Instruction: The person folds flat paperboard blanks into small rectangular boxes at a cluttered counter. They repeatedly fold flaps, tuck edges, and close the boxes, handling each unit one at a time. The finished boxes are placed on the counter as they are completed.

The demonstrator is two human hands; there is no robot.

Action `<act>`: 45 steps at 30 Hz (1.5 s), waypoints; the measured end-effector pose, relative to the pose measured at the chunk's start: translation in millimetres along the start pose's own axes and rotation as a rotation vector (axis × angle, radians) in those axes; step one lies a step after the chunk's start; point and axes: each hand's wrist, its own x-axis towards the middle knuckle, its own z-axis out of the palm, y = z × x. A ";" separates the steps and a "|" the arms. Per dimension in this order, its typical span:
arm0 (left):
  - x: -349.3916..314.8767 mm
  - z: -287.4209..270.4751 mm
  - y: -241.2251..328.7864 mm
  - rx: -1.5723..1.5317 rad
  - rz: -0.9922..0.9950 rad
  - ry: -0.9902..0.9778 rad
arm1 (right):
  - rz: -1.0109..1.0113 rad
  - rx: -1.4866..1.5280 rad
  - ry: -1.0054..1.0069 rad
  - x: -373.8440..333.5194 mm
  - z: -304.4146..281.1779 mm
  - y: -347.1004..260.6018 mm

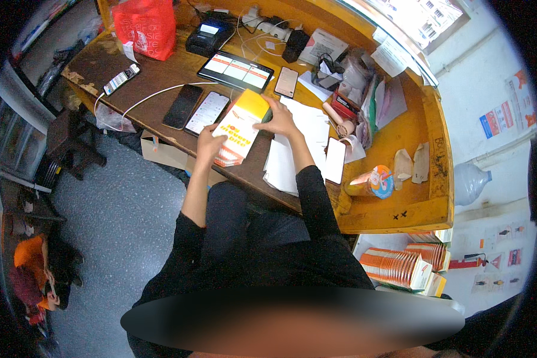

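A yellow and white food box [241,128] with an orange-patterned lower end is between my two hands, tilted over the front edge of the desk. My left hand [210,143] grips its lower left side, the thumb on the printed face. On its upper right side my right hand [280,119] is closed, thumb in front and fingers round the edge. Beside the box lie a white-screened phone [207,113] and a dark phone [182,107]. Loose white papers [301,128] spread under my right forearm.
Behind are a tablet [237,71], a small black printer [210,36] and a red bag [144,30]. A drink cup [373,182] stands at the right. Stacked folded boxes [397,268] fill a lower right shelf. A person in orange [33,262] sits at the far left.
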 end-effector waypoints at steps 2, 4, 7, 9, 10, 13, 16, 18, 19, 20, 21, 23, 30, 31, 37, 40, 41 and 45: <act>-18.1 6.6 -4.1 0.245 0.035 0.046 | 0.037 -0.109 0.000 -7.3 6.9 0.8; -38.1 24.3 -9.2 0.719 0.213 0.228 | 0.023 -0.162 0.046 -13.5 14.6 -0.3; -47.6 38.7 -17.3 1.029 0.458 0.270 | 0.029 -0.221 0.057 -19.2 21.6 -2.1; -52.4 43.9 -25.1 1.124 0.452 0.087 | 0.031 -0.299 0.082 -22.6 22.6 -3.9; -51.8 43.4 -28.9 1.134 0.440 0.064 | -0.002 -0.300 0.127 -25.8 21.8 -5.2; -51.0 41.5 -37.8 1.035 0.492 0.082 | -0.001 -0.285 0.224 -47.7 15.1 -12.6; -50.5 41.4 -42.4 0.984 0.523 0.106 | 0.122 -0.148 0.218 -100.0 2.9 -22.7; -49.6 42.6 -43.4 0.983 0.512 0.104 | 0.259 -0.175 0.011 -143.4 -0.9 -34.6; -49.8 43.3 -43.9 0.979 0.538 0.125 | 0.314 -0.210 -0.127 -163.3 -1.7 -40.6; -49.6 43.7 -44.2 0.944 0.522 0.124 | 0.265 -0.266 -0.185 -178.7 -1.8 -46.1; -49.0 43.6 -44.6 0.909 0.533 0.144 | 0.225 -0.324 -0.241 -192.6 -1.6 -51.5; -48.0 42.4 -45.2 0.875 0.549 0.143 | 0.170 -0.332 -0.259 -206.5 -4.0 -56.2; -44.5 33.3 -27.9 0.898 0.518 0.063 | 0.349 -0.193 -0.009 -210.8 -41.0 -66.4; -44.6 31.3 -21.0 0.889 0.514 0.057 | 0.267 -0.129 0.235 -213.2 -47.9 -72.0; -70.9 28.4 43.3 0.609 0.548 0.123 | 0.220 0.598 1.326 -256.8 -91.9 -111.6; -110.7 39.3 74.6 -0.145 0.317 -0.172 | -0.025 1.077 1.415 -276.9 -94.7 -117.9; -124.3 43.1 82.7 -0.498 0.208 -0.304 | 0.084 1.131 1.368 -281.8 -90.2 -117.8; -156.1 43.7 101.0 -0.758 0.274 -0.186 | 0.230 1.341 1.053 -289.7 -63.0 -109.2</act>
